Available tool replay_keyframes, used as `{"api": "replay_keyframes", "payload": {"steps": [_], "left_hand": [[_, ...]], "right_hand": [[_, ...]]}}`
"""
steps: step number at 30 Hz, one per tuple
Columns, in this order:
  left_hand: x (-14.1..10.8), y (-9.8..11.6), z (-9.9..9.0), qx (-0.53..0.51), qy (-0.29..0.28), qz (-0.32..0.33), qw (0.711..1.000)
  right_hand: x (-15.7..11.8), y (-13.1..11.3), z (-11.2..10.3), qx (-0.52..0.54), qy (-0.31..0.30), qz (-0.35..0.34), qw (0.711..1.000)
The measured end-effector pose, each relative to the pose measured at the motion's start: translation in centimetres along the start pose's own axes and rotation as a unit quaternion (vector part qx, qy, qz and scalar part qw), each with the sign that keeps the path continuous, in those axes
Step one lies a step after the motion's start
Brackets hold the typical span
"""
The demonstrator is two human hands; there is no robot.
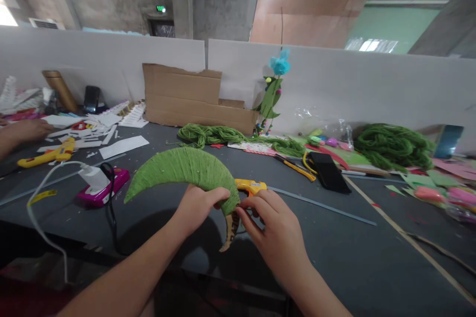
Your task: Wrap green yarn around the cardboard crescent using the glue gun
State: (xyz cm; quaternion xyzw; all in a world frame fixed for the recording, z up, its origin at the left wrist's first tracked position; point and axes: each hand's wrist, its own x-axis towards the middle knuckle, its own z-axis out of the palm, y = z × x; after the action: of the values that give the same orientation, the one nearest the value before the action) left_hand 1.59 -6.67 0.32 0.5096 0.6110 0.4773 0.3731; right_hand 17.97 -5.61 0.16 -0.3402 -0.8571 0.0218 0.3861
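Note:
A crescent (pixel 186 167) wrapped in green yarn is held up over the dark table, its bare cardboard tip (pixel 229 232) pointing down. My left hand (pixel 199 205) grips the crescent's lower inner edge, thumb on top of the yarn. At the crescent's right edge, where yarn meets bare cardboard, my right hand (pixel 273 220) pinches with thumb and index finger; what lies between the fingertips is too small to make out, perhaps yarn. A yellow glue gun (pixel 251 186) lies just behind my right hand, partly hidden.
Green yarn piles (pixel 210 134) lie at the back, with another heap (pixel 394 146) at right. A black phone (pixel 329 172), scissors (pixel 297 166) and metal ruler (pixel 323 205) lie right of centre. At left are a pink power strip (pixel 121 178), another glue gun (pixel 48 155) and another person's hand (pixel 31 130).

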Motion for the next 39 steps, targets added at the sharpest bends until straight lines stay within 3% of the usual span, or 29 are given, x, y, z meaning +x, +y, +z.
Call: {"api": "replay_keyframes", "payload": {"steps": [19, 24, 30, 39], "left_hand": [[-0.3, 0.3, 0.3, -0.221, -0.065, -0.032, 0.973], [-0.3, 0.5, 0.0, -0.246, -0.095, 0.01, 0.965], [-0.4, 0.1, -0.4, -0.231, -0.122, 0.018, 0.965], [-0.4, 0.3, -0.6, -0.088, -0.072, 0.049, 0.992]], "right_hand": [[0.3, 0.4, -1.5, 0.072, -0.044, 0.069, 0.994], [0.5, 0.7, -1.9, 0.161, -0.087, 0.119, 0.976], [0.8, 0.7, -2.4, 0.207, -0.123, 0.116, 0.964], [0.5, 0.9, -1.9, 0.161, -0.094, 0.103, 0.977]]}}
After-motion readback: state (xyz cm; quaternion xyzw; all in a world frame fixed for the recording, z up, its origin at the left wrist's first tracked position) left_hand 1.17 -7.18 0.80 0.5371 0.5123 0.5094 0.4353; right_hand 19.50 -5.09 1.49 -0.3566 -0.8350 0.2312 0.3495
